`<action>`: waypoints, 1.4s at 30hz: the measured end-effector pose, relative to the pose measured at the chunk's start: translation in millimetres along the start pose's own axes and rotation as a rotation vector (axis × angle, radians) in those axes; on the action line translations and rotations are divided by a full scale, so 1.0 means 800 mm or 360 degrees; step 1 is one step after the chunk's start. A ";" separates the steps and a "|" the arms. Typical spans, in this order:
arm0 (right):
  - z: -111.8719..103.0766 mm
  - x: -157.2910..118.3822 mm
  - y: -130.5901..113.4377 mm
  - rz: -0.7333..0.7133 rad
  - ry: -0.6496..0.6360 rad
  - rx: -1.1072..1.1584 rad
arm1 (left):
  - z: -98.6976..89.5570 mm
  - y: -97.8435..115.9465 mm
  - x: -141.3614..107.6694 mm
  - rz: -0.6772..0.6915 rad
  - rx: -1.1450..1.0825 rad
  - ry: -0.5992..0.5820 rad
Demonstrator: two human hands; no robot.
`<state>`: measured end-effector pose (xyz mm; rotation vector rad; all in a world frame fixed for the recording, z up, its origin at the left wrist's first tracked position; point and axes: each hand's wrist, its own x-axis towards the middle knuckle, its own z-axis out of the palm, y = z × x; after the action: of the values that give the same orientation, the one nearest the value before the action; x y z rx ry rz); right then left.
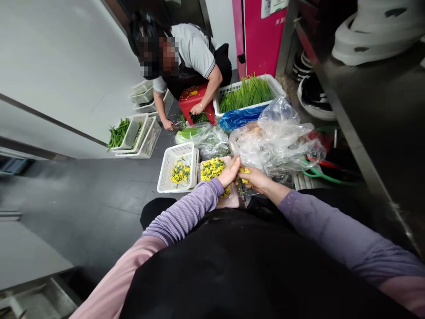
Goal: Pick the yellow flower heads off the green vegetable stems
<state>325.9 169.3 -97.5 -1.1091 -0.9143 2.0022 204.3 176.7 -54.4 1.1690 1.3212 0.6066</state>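
My right hand (255, 178) is closed around a few yellow flowers (245, 171) with green stems. Right beside it, my left hand (229, 173) has its fingers together at the flowers; what they pinch, if anything, is hidden. Under and beyond my left hand lies a pale pink tray (232, 202) with a heap of yellow flowers (212, 168) on it. To its left stands a white perforated basket (162, 175) holding a smaller pile of yellow flowers (180, 172). Some dark stems and clear plastic lie below my right hand.
Clear plastic bags (275, 141) and a blue bag (241, 117) lie just ahead. Behind them is a white basket (278, 85) of long green stalks (247, 95). A co-worker (195, 48) bends over a red stool (192, 99). Stacked baskets (146, 141) stand left; a steel shelf (375, 110) borders the right.
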 end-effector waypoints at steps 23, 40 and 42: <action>-0.030 0.004 -0.055 0.0052 0.0024 0.0726 | -0.080 -0.144 0.014 0.0190 0.2087 -0.0539; -0.030 0.012 -0.038 0.0147 0.0093 0.0681 | -0.110 -0.137 0.019 0.0121 0.1263 -0.0215; -0.028 0.012 -0.037 0.0147 0.0086 0.0642 | -0.115 -0.128 0.019 -0.0052 0.0939 -0.0128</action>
<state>348.2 198.4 -86.4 -0.9820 -0.4096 2.0990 94.1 181.8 -138.6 1.6207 1.4940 0.1352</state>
